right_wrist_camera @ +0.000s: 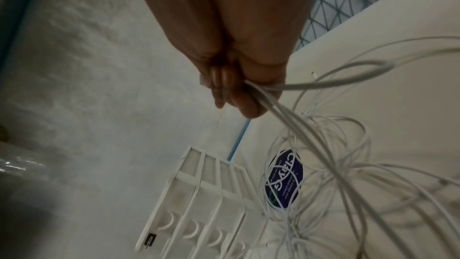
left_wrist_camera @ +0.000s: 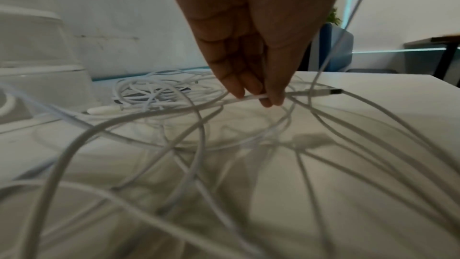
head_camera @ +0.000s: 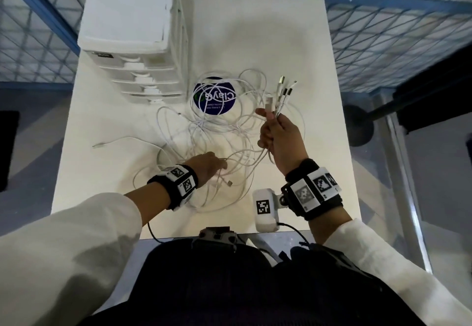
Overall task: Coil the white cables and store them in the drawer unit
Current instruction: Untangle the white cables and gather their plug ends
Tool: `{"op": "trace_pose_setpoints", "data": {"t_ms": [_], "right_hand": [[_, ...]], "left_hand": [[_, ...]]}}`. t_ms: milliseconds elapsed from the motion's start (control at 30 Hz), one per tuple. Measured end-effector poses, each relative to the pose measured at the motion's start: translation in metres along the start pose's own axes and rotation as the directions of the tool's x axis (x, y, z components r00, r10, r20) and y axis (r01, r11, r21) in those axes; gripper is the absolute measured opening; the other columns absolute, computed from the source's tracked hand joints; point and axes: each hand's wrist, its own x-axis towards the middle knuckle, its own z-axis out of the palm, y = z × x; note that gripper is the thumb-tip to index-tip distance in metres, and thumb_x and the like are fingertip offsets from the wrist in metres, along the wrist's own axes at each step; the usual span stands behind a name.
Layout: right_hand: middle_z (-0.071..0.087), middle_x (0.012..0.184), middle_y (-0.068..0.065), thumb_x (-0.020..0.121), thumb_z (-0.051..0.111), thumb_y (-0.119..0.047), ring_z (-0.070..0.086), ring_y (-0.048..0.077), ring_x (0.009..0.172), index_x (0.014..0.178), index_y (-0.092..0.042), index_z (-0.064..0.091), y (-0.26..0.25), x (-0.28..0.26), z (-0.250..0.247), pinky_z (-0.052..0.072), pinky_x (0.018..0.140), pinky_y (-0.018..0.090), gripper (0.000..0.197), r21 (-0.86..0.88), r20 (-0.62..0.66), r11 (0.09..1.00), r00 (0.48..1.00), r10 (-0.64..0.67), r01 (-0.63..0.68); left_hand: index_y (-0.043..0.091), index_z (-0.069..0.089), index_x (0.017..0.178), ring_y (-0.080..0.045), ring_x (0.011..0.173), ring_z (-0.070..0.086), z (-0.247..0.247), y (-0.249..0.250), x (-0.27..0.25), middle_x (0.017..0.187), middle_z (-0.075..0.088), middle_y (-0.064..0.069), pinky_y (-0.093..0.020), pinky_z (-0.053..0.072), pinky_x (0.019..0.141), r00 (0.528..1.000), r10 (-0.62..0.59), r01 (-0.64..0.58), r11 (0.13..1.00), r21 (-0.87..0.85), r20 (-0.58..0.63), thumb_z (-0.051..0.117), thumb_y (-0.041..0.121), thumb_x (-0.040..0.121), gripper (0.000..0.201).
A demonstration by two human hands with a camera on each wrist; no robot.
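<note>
A tangle of white cables (head_camera: 217, 131) lies spread over the white table (head_camera: 301, 52). My right hand (head_camera: 277, 131) is raised above the table and grips a bunch of several cable ends (head_camera: 279, 93), their plugs sticking up past the fingers; in the right wrist view the curled fingers (right_wrist_camera: 224, 86) clamp the strands (right_wrist_camera: 293, 117). My left hand (head_camera: 209, 165) reaches low into the tangle at the near side and pinches one cable (left_wrist_camera: 254, 96) close to its USB plug (left_wrist_camera: 333, 91). The white drawer unit (head_camera: 132, 45) stands at the back left, drawers shut.
A round blue sticker (head_camera: 214, 99) sits under the cables beside the drawer unit. A loose cable end (head_camera: 98, 145) lies at the left. Blue wire-mesh panels (head_camera: 398, 45) flank the table. A white wrist camera (head_camera: 265, 209) hangs near the table's front edge.
</note>
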Motion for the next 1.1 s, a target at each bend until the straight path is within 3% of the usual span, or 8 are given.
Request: {"op": "trace_pose_setpoints", "data": {"t_ms": [100, 233, 367, 467, 633, 733, 900, 1100], "right_hand": [[0.032, 0.051, -0.008, 0.098, 0.036, -0.015, 0.029, 0.006, 0.045, 0.085, -0.014, 0.061, 0.002, 0.003, -0.011, 0.028, 0.048, 0.02, 0.029, -0.084, -0.03, 0.996, 0.999, -0.035, 0.032], [0.038, 0.043, -0.015, 0.098, 0.036, -0.016, 0.028, 0.003, 0.04, 0.076, -0.019, 0.053, 0.0, 0.006, -0.023, 0.025, 0.043, 0.018, 0.028, -0.202, -0.094, 0.978, 0.993, -0.067, 0.047], [0.036, 0.059, 0.002, 0.098, 0.031, -0.01, 0.033, 0.006, 0.037, 0.079, -0.017, 0.036, -0.007, 0.008, -0.021, 0.028, 0.041, 0.02, 0.02, -0.142, -0.1, 0.99, 0.995, 0.007, -0.022], [0.046, 0.066, 0.007, 0.095, 0.03, 0.001, 0.045, 0.015, 0.044, 0.081, -0.017, 0.035, -0.014, 0.008, -0.011, 0.041, 0.045, 0.023, 0.024, -0.172, -0.03, 0.985, 1.0, -0.002, -0.003], [0.06, 0.066, 0.003, 0.09, 0.051, -0.004, 0.054, 0.013, 0.05, 0.076, -0.015, 0.057, -0.025, 0.006, 0.018, 0.047, 0.055, 0.023, 0.018, -0.31, 0.148, 0.943, 0.986, -0.078, 0.122], [0.058, 0.058, -0.002, 0.091, 0.053, -0.014, 0.044, 0.016, 0.049, 0.074, -0.016, 0.058, -0.036, 0.003, 0.04, 0.036, 0.049, 0.023, 0.018, -0.324, 0.227, 0.928, 0.967, -0.115, 0.186], [0.051, 0.054, -0.001, 0.093, 0.043, -0.003, 0.042, 0.0, 0.039, 0.083, 0.001, 0.054, -0.049, -0.009, 0.06, 0.033, 0.042, 0.012, 0.016, -0.345, 0.274, 0.908, 0.951, -0.142, 0.236], [0.056, 0.056, 0.006, 0.095, 0.042, -0.014, 0.048, 0.015, 0.041, 0.082, 0.012, 0.052, -0.049, -0.011, 0.066, 0.041, 0.045, 0.024, 0.03, -0.406, 0.324, 0.875, 0.937, -0.133, 0.265]], "left_hand": [[0.01, 0.055, 0.117, -0.028, 0.105, 0.054, -0.017, 0.003, -0.008, 0.105, 0.062, -0.014, -0.031, 0.04, 0.089, 0.994, -0.017, 0.006, 0.994, -0.106, -0.107, 0.049, 0.018, 0.092, 0.027], [0.008, 0.066, 0.101, -0.03, 0.092, 0.061, -0.041, -0.004, -0.037, 0.093, 0.07, -0.016, -0.03, 0.042, 0.081, 0.909, -0.085, -0.061, 0.941, -0.332, -0.408, 0.04, 0.042, 0.085, 0.046], [0.043, 0.052, 0.098, -0.022, 0.078, 0.067, -0.067, -0.016, -0.07, 0.069, 0.07, 0.007, -0.036, 0.053, 0.082, 0.765, -0.375, -0.187, 0.648, -0.738, -0.523, 0.05, 0.014, 0.087, 0.031], [0.046, 0.052, 0.099, -0.008, 0.072, 0.066, -0.094, -0.007, -0.093, 0.077, 0.066, -0.007, -0.027, 0.055, 0.077, 0.702, -0.395, -0.38, 0.497, -0.78, -0.593, 0.047, 0.003, 0.091, 0.044], [0.022, 0.066, 0.095, -0.014, 0.071, 0.066, -0.13, 0.027, -0.102, 0.09, 0.068, 0.015, -0.036, 0.059, 0.076, 0.637, -0.323, -0.457, 0.572, -0.681, -0.699, 0.057, 0.013, 0.089, 0.014], [0.038, 0.049, 0.121, -0.034, 0.075, 0.065, -0.145, 0.044, -0.105, 0.109, 0.054, 0.002, -0.03, 0.06, 0.072, 0.616, -0.268, -0.479, 0.619, -0.622, -0.741, 0.059, 0.005, 0.085, 0.05], [0.064, 0.023, 0.128, -0.03, 0.076, 0.066, -0.153, 0.06, -0.115, 0.13, 0.051, -0.004, -0.041, 0.059, 0.076, 0.655, -0.129, -0.498, 0.668, -0.553, -0.745, 0.06, 0.005, 0.083, 0.083], [0.047, 0.032, 0.136, -0.012, 0.076, 0.064, -0.146, 0.057, -0.115, 0.116, 0.06, 0.004, -0.038, 0.057, 0.082, 0.62, -0.165, -0.403, 0.772, -0.491, -0.767, 0.053, 0.018, 0.09, 0.058]]}}
